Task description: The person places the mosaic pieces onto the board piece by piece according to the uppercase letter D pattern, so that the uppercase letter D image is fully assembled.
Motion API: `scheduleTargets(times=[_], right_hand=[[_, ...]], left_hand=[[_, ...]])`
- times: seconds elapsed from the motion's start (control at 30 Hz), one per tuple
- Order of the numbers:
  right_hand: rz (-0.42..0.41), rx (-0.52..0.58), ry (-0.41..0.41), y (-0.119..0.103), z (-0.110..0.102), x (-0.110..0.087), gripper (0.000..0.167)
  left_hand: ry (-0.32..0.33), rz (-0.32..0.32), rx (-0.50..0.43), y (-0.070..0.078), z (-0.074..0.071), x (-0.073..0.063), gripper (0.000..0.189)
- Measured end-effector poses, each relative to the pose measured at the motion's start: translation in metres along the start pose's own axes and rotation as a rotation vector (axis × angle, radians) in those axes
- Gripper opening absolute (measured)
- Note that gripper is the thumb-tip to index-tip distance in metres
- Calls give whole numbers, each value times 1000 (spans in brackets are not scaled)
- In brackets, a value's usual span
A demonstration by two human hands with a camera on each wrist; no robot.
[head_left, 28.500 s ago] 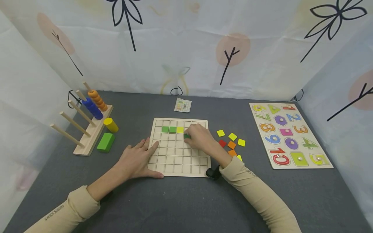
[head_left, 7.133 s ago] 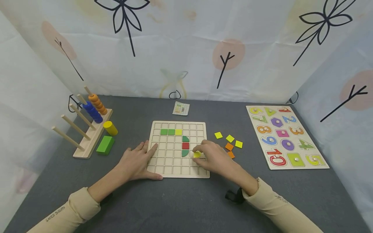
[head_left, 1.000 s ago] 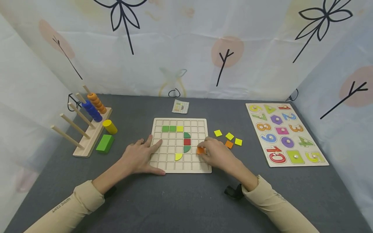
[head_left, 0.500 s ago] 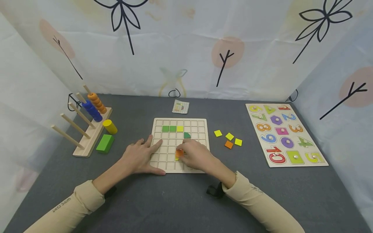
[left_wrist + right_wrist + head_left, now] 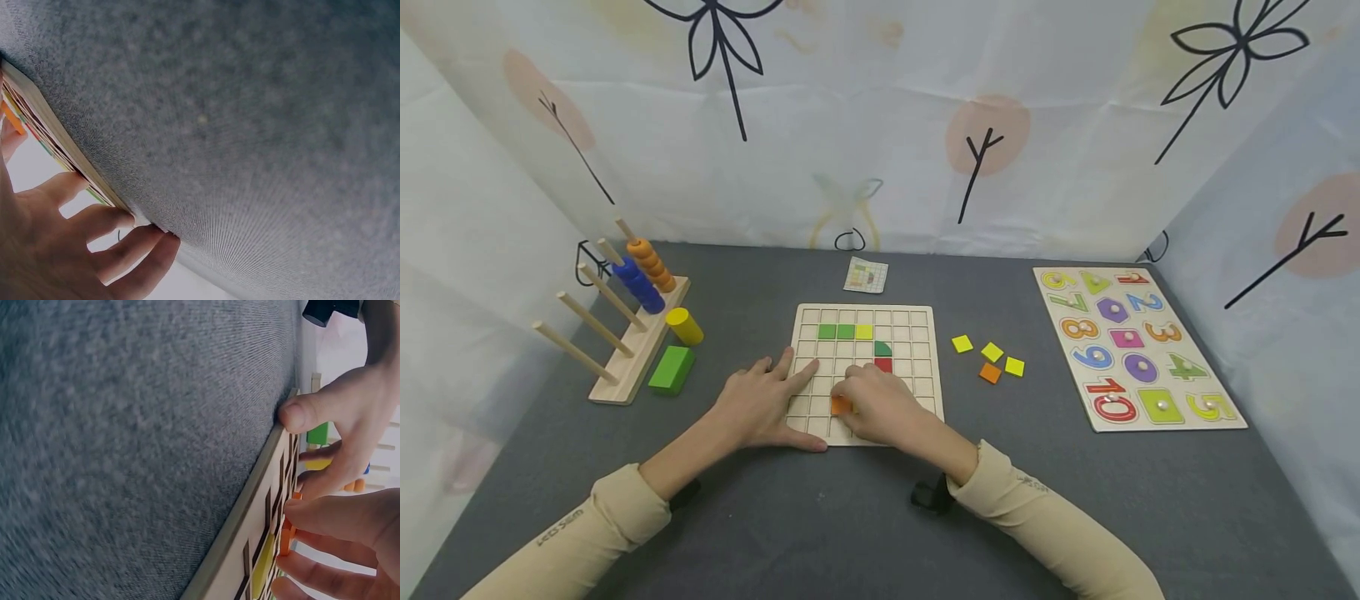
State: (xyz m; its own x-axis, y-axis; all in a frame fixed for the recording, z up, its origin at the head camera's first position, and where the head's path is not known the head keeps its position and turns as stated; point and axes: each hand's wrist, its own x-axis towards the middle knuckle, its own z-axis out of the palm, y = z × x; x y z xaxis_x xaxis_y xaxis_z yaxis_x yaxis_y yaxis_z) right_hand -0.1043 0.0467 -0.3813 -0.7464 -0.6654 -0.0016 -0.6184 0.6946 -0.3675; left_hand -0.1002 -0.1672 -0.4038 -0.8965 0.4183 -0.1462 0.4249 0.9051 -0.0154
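My left hand point(image 5: 756, 408) lies with spread fingers along the left edge of a wooden grid board point(image 5: 919, 321), thumb at its near edge. My right hand point(image 5: 880, 404) pinches an orange square tile point(image 5: 840, 405) at a cell in the board's lower middle; the right wrist view shows the tile point(image 5: 287, 534) between thumb and fingers. On the board are two green squares point(image 5: 836, 332), a yellow square point(image 5: 864, 332), a green quarter-circle point(image 5: 883, 348) and a red square point(image 5: 883, 365). A yellow tile point(image 5: 263, 569) shows in the right wrist view; in the head view the right hand hides it.
Right of the board lie loose yellow tiles point(image 5: 992, 352) and an orange tile point(image 5: 990, 372). A number puzzle board point(image 5: 1120, 332) lies farther right. A small pattern card point(image 5: 865, 275) is behind. At left stand a peg stacker point(image 5: 636, 342), a yellow cylinder point(image 5: 684, 327) and a green block point(image 5: 672, 370).
Over the last second my right hand carried the orange tile leftward across the board. Since the oldest frame, red and yellow tiles and a second green quarter-circle came onto the board. The left hand stayed.
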Motion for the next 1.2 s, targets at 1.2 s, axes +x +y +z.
scheduleTargets(times=[1.2], right_hand=[[28, 3, 7, 7, 0, 2, 21]], left_hand=[[14, 15, 34, 0, 0, -1, 120]])
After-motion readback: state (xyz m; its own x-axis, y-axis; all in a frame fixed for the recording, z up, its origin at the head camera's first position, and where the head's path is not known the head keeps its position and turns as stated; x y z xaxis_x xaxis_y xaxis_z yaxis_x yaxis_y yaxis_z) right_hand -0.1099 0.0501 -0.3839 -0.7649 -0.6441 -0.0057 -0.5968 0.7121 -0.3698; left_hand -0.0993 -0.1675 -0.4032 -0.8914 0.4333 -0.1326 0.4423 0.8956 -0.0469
